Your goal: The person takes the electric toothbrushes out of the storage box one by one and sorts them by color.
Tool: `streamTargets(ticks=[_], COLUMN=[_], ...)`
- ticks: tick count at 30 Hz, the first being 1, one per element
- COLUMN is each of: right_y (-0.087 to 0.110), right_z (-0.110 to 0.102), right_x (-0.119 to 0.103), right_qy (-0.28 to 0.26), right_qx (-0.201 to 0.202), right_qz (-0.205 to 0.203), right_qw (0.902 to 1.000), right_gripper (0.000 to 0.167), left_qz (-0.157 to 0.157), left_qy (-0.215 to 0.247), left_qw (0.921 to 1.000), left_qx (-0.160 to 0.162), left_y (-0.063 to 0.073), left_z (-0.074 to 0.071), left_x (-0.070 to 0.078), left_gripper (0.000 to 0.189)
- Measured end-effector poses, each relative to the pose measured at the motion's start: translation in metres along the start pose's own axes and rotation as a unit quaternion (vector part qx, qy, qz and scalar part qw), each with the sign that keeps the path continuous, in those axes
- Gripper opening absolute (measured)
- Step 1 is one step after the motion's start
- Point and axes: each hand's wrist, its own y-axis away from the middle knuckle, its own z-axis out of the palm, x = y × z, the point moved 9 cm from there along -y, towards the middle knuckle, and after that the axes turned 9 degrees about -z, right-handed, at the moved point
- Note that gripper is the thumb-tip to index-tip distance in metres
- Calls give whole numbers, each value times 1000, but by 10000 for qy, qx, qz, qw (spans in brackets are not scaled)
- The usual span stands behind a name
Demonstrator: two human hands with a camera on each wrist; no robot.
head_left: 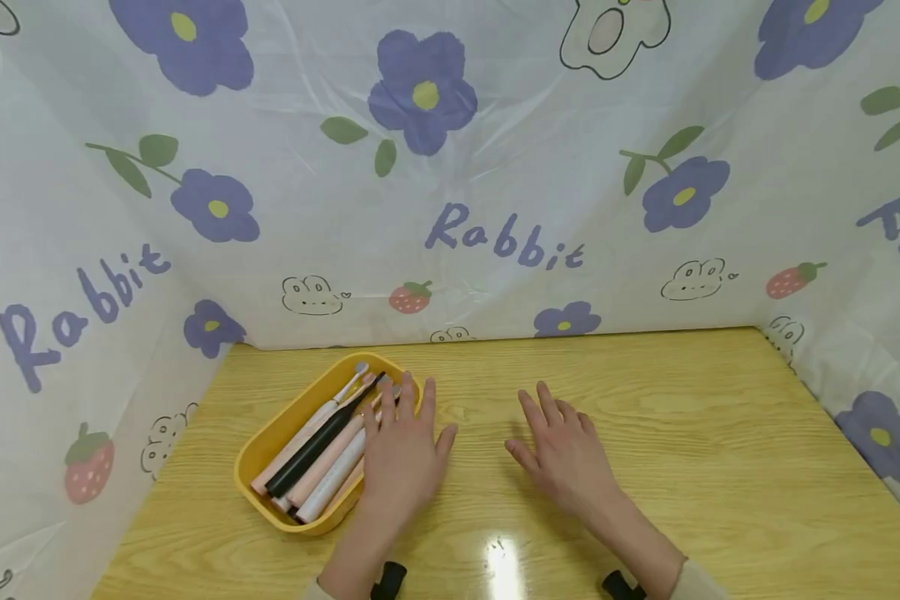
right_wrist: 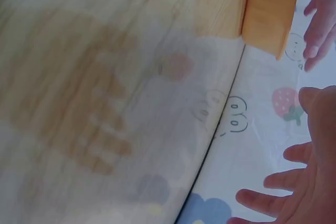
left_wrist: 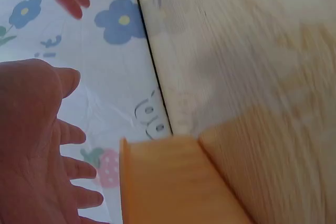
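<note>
A yellow tray (head_left: pixel 258 457) sits on the wooden table (head_left: pixel 705 433) at the left, holding several electric toothbrushes (head_left: pixel 322 446): pink, black and white ones lying side by side. My left hand (head_left: pixel 403 450) hovers flat with straight fingers over the tray's right rim, holding nothing. My right hand (head_left: pixel 562 450) is spread flat just above the table to its right, also empty. The tray's yellow wall (left_wrist: pixel 163 182) shows beside the left hand (left_wrist: pixel 37 150) in the left wrist view, and as a yellow tray edge (right_wrist: pixel 268 9) in the right wrist view, where the right hand (right_wrist: pixel 310 182) is open.
A white cloth backdrop (head_left: pixel 495 167) printed with purple flowers, strawberries and "Rabbit" encloses the table at the back and both sides. A bright light glare (head_left: pixel 504 567) lies on the table near its front edge.
</note>
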Motion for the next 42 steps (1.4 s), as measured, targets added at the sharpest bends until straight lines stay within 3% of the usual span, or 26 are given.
streamTargets(ticks=[6,15,20,23,26,33,36,38,40,42], right_y=[-1,-11,-18,-22,-25,-36,-40,-42,-44,-45], right_z=[7,16,21,25,30,48,54,59,65,71], right_x=[-7,-17,-33,-47,-62,-91,-100,-104,-108,-112], right_qy=[-230,-751,-951,-937,-1027,-1499,-2003,-2551,-3320,-4202], right_qx=[-180,-516,-426,-282,-283,-905,-1101,-1212,-1316,-1413], right_qz=[-9,147,-41,-315,-518,-481,-372,-196,43,337], right_qw=[9996,9957,9945,9947,9930,9834,9728,9591,9340,8958], right_gripper=[75,75,69,66,65,65,67,68,67,66], left_qz=[-325,-975,-1318,-1540,-1798,-2036,-2004,-1939,-1877,-1850], left_qy=[180,367,434,546,728,948,1049,1147,1207,1264], left_qw=[9993,9937,9900,9861,9791,9688,9668,9652,9644,9633], left_qx=[7,-401,-271,-300,-607,-1045,-1192,-1327,-1418,-1481], left_y=[-7,-11,-9,-7,-5,-1,-1,-1,-1,-1], left_z=[-13,-28,-28,-24,-18,-6,-3,0,2,4], left_x=[-47,-137,-179,-197,-210,-224,-224,-223,-222,-220], left_gripper=[70,72,71,70,71,73,70,68,67,67])
